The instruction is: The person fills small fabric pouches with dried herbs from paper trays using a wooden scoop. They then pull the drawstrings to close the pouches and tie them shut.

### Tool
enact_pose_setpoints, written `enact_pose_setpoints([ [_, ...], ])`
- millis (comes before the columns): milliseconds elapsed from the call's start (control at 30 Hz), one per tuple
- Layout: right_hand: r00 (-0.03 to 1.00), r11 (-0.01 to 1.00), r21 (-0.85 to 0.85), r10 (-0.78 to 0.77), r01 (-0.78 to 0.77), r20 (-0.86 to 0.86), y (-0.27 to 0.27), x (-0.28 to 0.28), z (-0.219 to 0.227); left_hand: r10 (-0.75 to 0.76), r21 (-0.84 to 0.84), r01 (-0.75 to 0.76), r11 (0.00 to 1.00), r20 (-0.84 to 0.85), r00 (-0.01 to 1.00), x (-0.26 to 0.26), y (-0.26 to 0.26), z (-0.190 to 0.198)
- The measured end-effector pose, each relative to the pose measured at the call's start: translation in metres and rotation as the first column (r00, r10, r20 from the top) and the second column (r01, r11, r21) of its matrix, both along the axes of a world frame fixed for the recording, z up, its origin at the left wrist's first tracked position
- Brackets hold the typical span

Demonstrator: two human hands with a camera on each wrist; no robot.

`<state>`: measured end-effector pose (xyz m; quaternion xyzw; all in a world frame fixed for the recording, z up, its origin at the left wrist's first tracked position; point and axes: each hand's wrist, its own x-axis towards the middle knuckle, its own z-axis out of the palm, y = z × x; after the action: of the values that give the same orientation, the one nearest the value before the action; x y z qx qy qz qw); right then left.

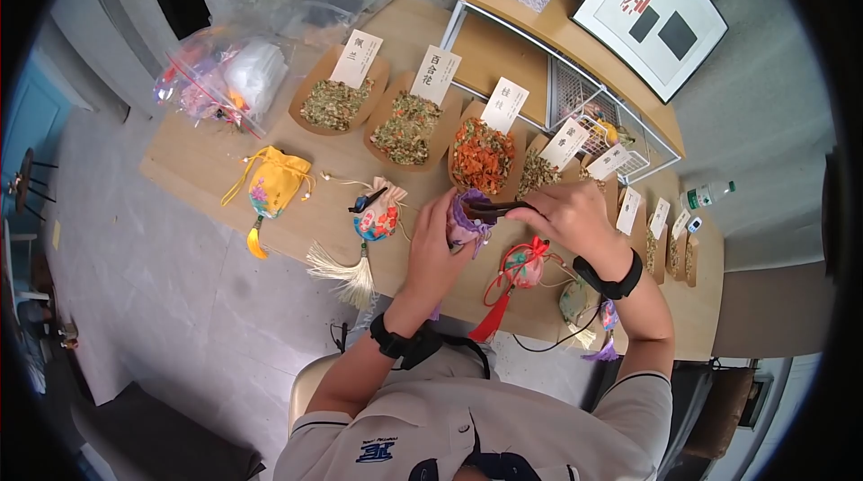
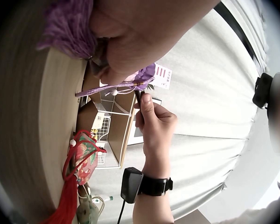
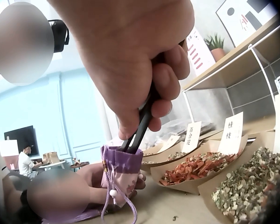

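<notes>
Holding the purple pouch (image 3: 123, 173) upright in the left hand (image 1: 440, 244), fingers curled round its sides, at the near side of the worktop (image 1: 191, 154), in front of the orange flakes (image 1: 483, 162). Gripping the black tongs (image 1: 494, 209) in the right hand (image 1: 573, 213), angled down into the pouch's gathered mouth. Cannot see the tips, sunk below the purple rim, nor tell of any load between them.

Could easily snag the fabric on drawing the tongs out, because of the narrow mouth, and so drag the pouch askew. Could also scatter scraps on the worktop by opening the tongs too high or too wide. Might pinch the mouth half closed through too firm a squeeze with the left hand, or lose the soft cloth through too light a one. Could catch the loose drawcord (image 3: 108, 176), with its white bead (image 3: 113, 192), on a finger and cinch the neck around the tongs by accident. Might sweep away the red-tasselled pouch (image 1: 523, 267), near the right hand, with a low pass of that arm, or hook it with the thin black cable (image 2: 122, 211) from the wrist strap. Might also jolt the paper tray (image 3: 186, 187) of orange flakes by swinging the tongs wide.
</notes>
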<state>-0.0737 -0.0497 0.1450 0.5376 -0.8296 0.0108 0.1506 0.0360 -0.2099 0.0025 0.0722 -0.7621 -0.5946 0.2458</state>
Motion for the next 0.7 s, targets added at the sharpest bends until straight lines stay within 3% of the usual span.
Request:
enact_pose_setpoints([
  [167,0.999,0.999,-0.031,-0.021,0.02,-0.031,-0.002,-0.004,0.005,-0.011,0.012,0.011,1.0,0.011,1.0,0.0,0.0,0.0],
  [367,1.0,0.995,0.095,0.007,-0.006,-0.006,-0.014,0.001,-0.002,-0.015,-0.013,0.015,1.0,-0.002,1.0,0.0,0.0,-0.001],
  [467,0.998,0.997,0.073,0.037,-0.041,0.052,-0.013,-0.001,-0.005,-0.022,-0.018,0.021,1.0,-0.013,1.0,0.0,-0.001,-0.002],
  [567,0.998,0.999,-0.031,-0.005,0.007,0.058,-0.006,-0.009,0.007,-0.023,0.006,0.023,1.0,-0.011,1.0,0.0,0.0,0.0],
  [667,0.981,0.985,-0.036,-0.161,0.166,0.105,0.002,-0.024,0.012,-0.023,0.011,0.023,1.0,-0.004,1.0,0.0,-0.001,0.0],
  [700,0.942,0.957,-0.013,-0.283,0.29,0.181,0.009,-0.033,0.007,-0.024,0.008,0.024,1.0,-0.004,1.0,0.0,-0.001,0.001],
])
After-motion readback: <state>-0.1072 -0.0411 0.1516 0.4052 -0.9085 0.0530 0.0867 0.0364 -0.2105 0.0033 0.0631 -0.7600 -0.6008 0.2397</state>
